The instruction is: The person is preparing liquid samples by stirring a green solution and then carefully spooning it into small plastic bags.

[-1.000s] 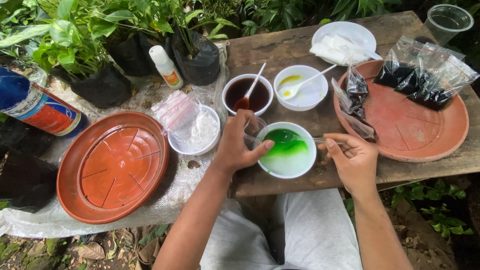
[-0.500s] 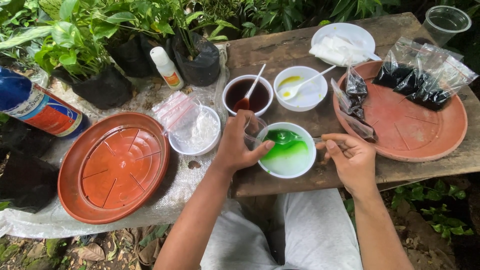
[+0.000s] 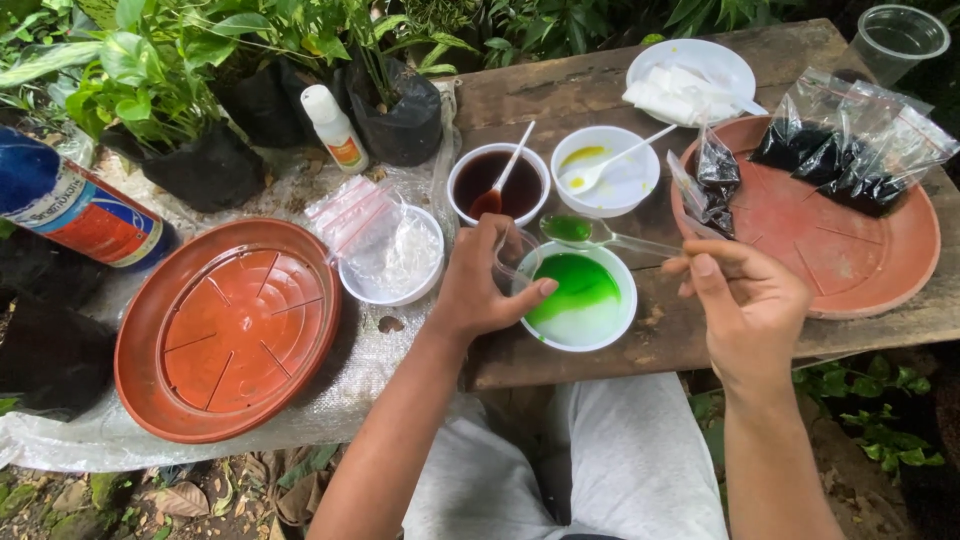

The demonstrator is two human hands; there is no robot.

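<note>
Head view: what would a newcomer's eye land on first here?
The white bowl of bright green liquid at the centre, tilted by the left hand, with a clear spoon of green held over it by the right hand. Next, two terracotta saucers: an empty one at left, one with dark-filled bags at right.

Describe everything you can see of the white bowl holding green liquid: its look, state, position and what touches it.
The white bowl is round, smooth and looks like plastic. It sits tilted near the front edge of the wooden table, so the bright green liquid pools on its far-left side, leaving the white bottom bare nearer the person. The left hand grips its left rim, thumb on the edge. A clear spoon carrying green liquid, held by the right hand, hovers over its far rim.
</note>
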